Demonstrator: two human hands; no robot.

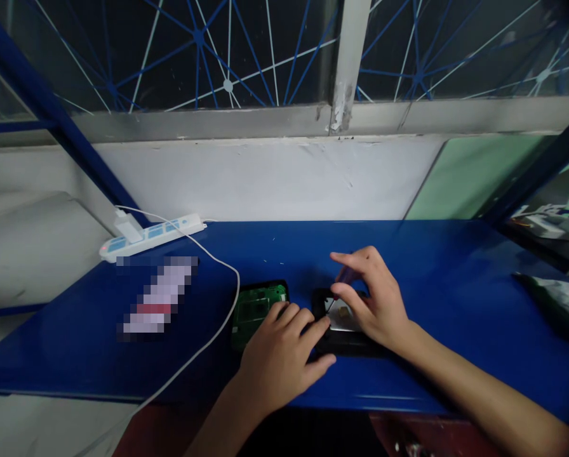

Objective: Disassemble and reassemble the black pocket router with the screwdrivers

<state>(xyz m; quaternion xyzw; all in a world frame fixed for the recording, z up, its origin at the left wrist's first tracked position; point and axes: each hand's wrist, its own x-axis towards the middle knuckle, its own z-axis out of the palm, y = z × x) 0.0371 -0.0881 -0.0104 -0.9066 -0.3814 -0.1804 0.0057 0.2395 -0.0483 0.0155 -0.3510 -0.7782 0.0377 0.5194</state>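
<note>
My right hand [377, 298] is closed in a pinch around a small screwdriver [345, 275] with a purplish handle. Its thin shaft slants down into a black device casing [346, 344], which has a silvery metal plate [340, 322] inside. My left hand [284, 355] lies with its fingers stretched out, the index fingertip at the casing's left edge. Under the other fingers of that hand is the near right part of a green circuit board [253, 311] set in a black shell. The casing's right part is hidden by my right hand.
On the blue table [437, 279], a white power strip [158, 237] with a plugged-in adapter stands back left. A white cable [213, 324] loops left of the circuit board. A pixelated flat item [158, 298] lies left; a dark green and silvery bag [558, 304] lies far right.
</note>
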